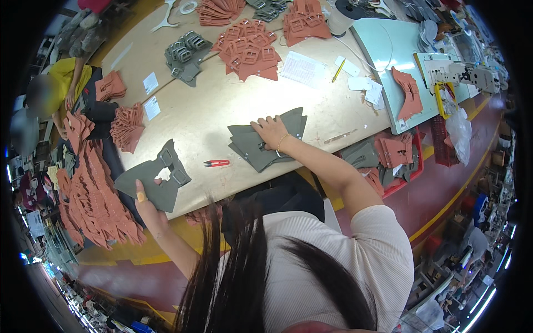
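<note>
My left hand [149,201] grips the near edge of a dark green cut piece [145,176] with metal buckles. The thumb lies on top, and the other fingers are hidden under the piece. It rests at the table's front left edge. Over a small stack of similar green pieces [247,141] lies my right hand [272,133], its fingers apart and slightly bent on the top piece. Between the two stacks of green, red-handled thread snips [216,163] lie on the table [211,119].
Piles of rust-coloured buckled pieces [247,47] and green ones [186,55] stand at the back. A sewing machine [463,75] is at the right, above a red crate [402,183] of pieces. Rust pieces [97,194] hang at the left, near a person in yellow [64,83].
</note>
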Motion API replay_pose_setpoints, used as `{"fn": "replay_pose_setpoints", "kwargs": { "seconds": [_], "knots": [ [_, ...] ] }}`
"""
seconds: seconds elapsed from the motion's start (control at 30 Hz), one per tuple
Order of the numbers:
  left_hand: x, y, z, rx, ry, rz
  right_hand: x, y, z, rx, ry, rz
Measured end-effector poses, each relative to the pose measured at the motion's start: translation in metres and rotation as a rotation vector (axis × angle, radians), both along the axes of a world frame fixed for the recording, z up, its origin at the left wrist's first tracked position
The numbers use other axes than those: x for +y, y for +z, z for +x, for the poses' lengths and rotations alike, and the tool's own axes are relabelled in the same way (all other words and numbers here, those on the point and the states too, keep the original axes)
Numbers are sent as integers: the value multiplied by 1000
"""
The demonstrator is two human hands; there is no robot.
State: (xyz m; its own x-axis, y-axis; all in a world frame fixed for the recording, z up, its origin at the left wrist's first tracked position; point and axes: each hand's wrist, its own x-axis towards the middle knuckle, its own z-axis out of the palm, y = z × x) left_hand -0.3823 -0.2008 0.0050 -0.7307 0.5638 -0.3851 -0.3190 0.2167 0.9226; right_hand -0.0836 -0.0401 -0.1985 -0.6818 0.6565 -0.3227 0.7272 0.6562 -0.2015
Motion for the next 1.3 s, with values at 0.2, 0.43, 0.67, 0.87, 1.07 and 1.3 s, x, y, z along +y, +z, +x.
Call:
{"fn": "replay_pose_setpoints", "kwargs": {
  "seconds": [0.2,0.43,0.67,0.87,1.07,1.3],
  "knots": [
    [-5,2,-15,29,-20,-18,21,-5,3,-62,-26,-82],
    [-5,-3,-31,35,-72,-14,30,-5,-9,-231,-69,-124],
    [-11,-13,-48,-7,-181,-70,42,7,-8,-215,-94,-31],
    [17,-13,-26,-59,-464,-150,88,66,-40,128,-423,181],
    [52,-8,52,-145,-936,-98,14,125,-25,773,-93,-285],
    [85,9,163,-158,-1149,-226,-66,150,90,920,-279,-559]
  ]
}}
